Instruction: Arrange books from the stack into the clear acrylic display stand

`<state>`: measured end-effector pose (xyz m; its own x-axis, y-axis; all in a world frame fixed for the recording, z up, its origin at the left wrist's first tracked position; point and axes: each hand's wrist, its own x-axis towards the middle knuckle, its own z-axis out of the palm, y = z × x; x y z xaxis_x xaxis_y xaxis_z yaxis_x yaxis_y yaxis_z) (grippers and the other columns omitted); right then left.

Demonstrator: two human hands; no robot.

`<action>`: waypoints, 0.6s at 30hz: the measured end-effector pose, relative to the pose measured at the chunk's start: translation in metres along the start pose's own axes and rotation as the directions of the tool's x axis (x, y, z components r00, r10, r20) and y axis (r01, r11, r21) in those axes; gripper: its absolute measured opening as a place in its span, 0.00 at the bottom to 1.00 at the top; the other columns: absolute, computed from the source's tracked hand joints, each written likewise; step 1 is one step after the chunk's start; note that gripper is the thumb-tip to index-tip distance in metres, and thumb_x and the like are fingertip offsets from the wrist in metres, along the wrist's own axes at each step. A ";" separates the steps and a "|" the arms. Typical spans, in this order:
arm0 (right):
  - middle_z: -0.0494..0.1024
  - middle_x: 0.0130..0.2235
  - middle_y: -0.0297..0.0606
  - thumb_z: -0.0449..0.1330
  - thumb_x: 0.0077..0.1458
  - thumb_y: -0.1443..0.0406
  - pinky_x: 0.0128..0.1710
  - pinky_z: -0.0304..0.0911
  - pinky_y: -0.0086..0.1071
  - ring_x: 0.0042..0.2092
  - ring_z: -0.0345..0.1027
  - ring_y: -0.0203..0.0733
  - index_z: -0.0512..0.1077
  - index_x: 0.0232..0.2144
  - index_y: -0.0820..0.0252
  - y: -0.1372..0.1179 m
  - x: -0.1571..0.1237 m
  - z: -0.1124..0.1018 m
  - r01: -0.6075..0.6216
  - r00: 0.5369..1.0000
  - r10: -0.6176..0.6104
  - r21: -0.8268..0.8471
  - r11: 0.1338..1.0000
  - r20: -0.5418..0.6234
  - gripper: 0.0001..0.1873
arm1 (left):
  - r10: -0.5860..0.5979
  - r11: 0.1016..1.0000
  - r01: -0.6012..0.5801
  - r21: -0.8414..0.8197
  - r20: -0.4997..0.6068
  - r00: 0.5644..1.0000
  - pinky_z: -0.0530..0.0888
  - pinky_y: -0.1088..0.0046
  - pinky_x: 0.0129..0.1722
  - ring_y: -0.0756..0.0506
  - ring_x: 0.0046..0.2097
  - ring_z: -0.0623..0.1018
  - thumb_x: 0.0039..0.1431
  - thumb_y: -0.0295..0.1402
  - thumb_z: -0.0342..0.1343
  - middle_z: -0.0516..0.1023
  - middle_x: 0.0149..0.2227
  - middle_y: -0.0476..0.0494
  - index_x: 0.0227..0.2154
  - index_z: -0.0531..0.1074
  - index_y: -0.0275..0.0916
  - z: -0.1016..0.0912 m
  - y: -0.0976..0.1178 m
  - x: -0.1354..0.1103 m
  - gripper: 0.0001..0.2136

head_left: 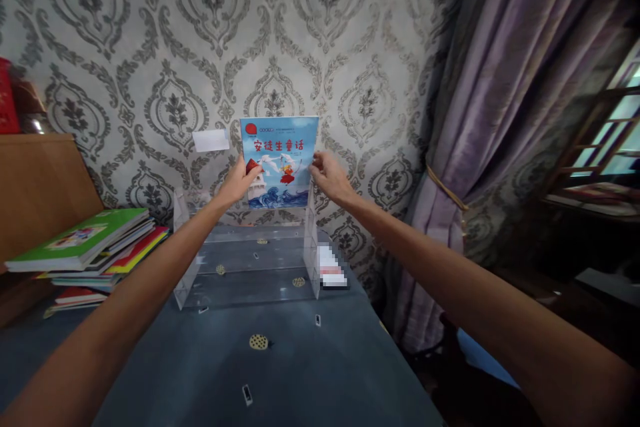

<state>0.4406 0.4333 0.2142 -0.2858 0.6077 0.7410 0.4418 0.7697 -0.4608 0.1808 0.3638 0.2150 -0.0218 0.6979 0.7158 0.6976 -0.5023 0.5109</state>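
Note:
A blue picture book (278,170) with red Chinese characters on its cover stands upright between my hands, its front facing me. My left hand (239,180) grips its left edge, the thumb lying over the cover. On the opposite edge, my right hand (329,175) is closed with bent fingers. Both hands are at the top of a clear plastic rack (311,247), with the book's lower edge near the rack's back tier. Whether the book touches the rack I cannot tell.
Left of the rack, a stack of books (90,247) lies near a wooden board (45,187). The rack stands on a dark blue patterned tablecloth (280,380). A patterned wall rises behind. On the right hangs a tied purple curtain (450,180), beyond the table's edge.

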 end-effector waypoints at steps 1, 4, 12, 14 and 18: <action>0.78 0.44 0.46 0.52 0.58 0.62 0.50 0.66 0.48 0.47 0.72 0.54 0.68 0.49 0.59 0.001 -0.001 0.001 -0.014 1.000 0.014 -0.008 1.000 0.017 0.17 | -0.001 1.000 0.002 0.019 -0.013 1.000 0.68 0.64 0.54 0.39 0.55 0.73 0.61 0.40 0.52 0.77 0.48 0.39 0.51 0.65 0.39 0.000 0.001 -0.001 0.18; 0.80 0.43 0.46 0.50 0.59 0.63 0.51 0.65 0.48 0.46 0.72 0.53 0.72 0.47 0.59 0.002 -0.004 0.006 -0.057 0.997 0.057 -0.013 0.998 0.047 0.17 | -0.017 0.997 0.020 0.076 -0.044 0.999 0.69 0.63 0.52 0.38 0.53 0.74 0.62 0.43 0.53 0.78 0.44 0.40 0.47 0.66 0.41 0.001 0.003 -0.003 0.15; 0.80 0.42 0.42 0.47 0.58 0.63 0.49 0.67 0.43 0.46 0.72 0.51 0.74 0.38 0.56 0.005 -0.010 0.014 -0.068 0.997 0.069 -0.019 0.997 0.045 0.15 | -0.132 0.967 0.145 0.209 -0.077 0.988 0.70 0.61 0.47 0.35 0.47 0.77 0.62 0.47 0.51 0.78 0.40 0.36 0.43 0.63 0.41 0.004 0.006 -0.001 0.16; 0.80 0.42 0.42 0.47 0.58 0.62 0.49 0.66 0.44 0.46 0.72 0.52 0.73 0.37 0.56 0.004 -0.011 0.014 -0.071 0.997 0.072 -0.017 0.997 0.036 0.14 | -0.153 0.962 0.163 0.217 -0.062 0.986 0.70 0.60 0.45 0.33 0.46 0.78 0.62 0.48 0.51 0.78 0.38 0.35 0.42 0.62 0.41 0.004 0.008 0.000 0.16; 0.79 0.43 0.43 0.47 0.58 0.61 0.49 0.66 0.44 0.47 0.72 0.53 0.71 0.37 0.55 0.002 -0.013 0.016 -0.076 0.997 0.076 -0.006 0.997 0.019 0.13 | -0.162 0.965 0.169 0.198 -0.055 0.985 0.71 0.59 0.44 0.32 0.45 0.78 0.62 0.48 0.52 0.78 0.34 0.37 0.40 0.63 0.42 0.004 0.009 0.000 0.15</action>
<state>0.4318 0.4304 0.1959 -0.2675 0.6678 0.6946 0.4674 0.7203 -0.5126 0.1900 0.3615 0.2179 -0.1734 0.7409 0.6488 0.8118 -0.2654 0.5201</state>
